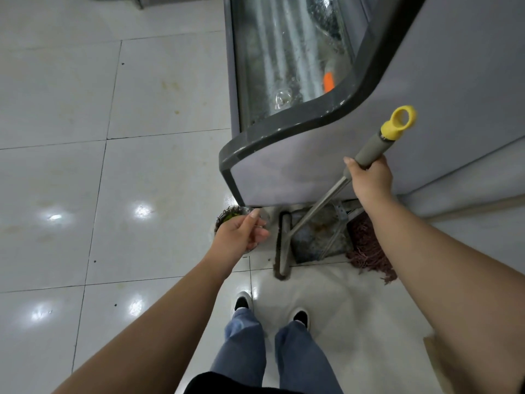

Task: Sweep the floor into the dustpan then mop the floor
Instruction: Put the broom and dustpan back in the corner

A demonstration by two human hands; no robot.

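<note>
My right hand (369, 177) grips the grey grip of a long metal handle (326, 200) that ends in a yellow loop (400, 120). The handle slants down to a dark push-broom head (284, 245) on the floor by the cabinet's base. Right of the broom head lies a worn metal dustpan (318, 237). A reddish-brown string mop head (366, 248) lies beside the dustpan, partly behind my right forearm. My left hand (241, 237) has its thumb and curled fingers round the rim of a round strainer basket (227, 217) holding green bits, low over the floor.
A grey display cabinet (312, 166) with a glass front (284, 66) stands ahead and to the right, its corner just above the tools. Glossy white floor tiles (113, 194) with small dark specks and faint stains spread to the left. My feet (270, 308) stand just behind the broom.
</note>
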